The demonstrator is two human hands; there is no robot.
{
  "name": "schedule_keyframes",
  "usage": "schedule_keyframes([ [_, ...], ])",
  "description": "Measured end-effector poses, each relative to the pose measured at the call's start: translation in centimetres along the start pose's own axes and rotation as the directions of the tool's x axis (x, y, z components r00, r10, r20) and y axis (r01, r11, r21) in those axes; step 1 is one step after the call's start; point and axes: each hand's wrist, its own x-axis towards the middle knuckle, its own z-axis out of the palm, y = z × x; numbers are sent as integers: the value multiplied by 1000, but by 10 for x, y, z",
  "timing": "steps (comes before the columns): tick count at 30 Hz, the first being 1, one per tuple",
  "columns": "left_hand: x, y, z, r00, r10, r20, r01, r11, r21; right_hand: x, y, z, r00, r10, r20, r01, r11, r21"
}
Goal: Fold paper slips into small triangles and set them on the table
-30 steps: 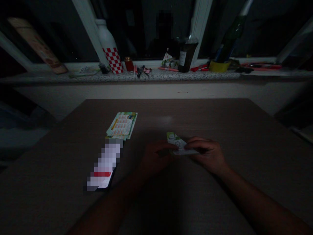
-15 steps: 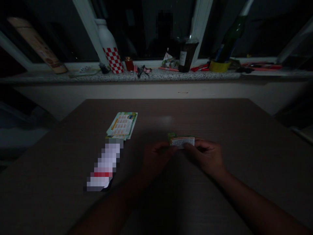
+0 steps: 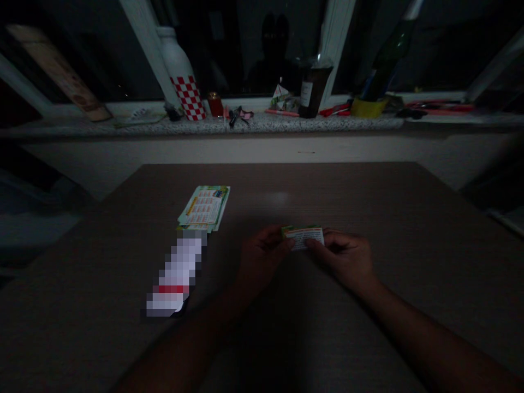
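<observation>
Above the middle of the dim table, both hands pinch a small folded leaflet [image 3: 303,236], with lines of print on its white face and green edges showing behind. My left hand [image 3: 264,256] is closed on its left end, thumb in front. My right hand [image 3: 346,255] grips the right end, its thumb lying across the printed face. The fingers behind the paper are partly hidden. To the left lies a stack of similar printed leaflets [image 3: 203,206], pale green with rows of orange-red print. Just below the stack is a phone-like device [image 3: 180,273] with a lit, blurred-out screen.
Along the granite windowsill [image 3: 143,128] stand a white bottle with red checks [image 3: 189,98], a tall tan cylinder [image 3: 61,76], a dark drink cup [image 3: 313,90], a small red jar [image 3: 215,105] and a green bottle [image 3: 387,65] in a yellow base. The brown table [image 3: 368,191] reaches the wall.
The leaflet has shifted slightly, with less green showing at its upper left. My left fingers sit a little higher around its left end. The stack and device stay put.
</observation>
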Motion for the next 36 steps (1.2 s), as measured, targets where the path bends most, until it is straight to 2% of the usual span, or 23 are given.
schedule_keyframes([
  [7, -1, -1, 0, 1000, 25, -4, -25, 1000, 7, -2, 2, 1, 1000, 24, -8, -24, 1000, -4],
  [12, -1, 1, 0, 999, 22, -32, -20, 998, 65, -3, 1, 0, 999, 32, -24, -34, 997, -68],
  [17, -2, 1, 0, 999, 35, -16, -33, 996, 88, -1, -1, 0, 1000, 20, -15, -22, 994, -108],
  [28, -1, -1, -2, 998, 55, -4, -53, 989, 139, -3, -2, 0, 992, 128, 9, -127, 988, -92],
  [36, -2, 0, -2, 999, 44, -13, -42, 991, 130, -2, -1, 2, 987, 160, 13, -158, 983, -93],
])
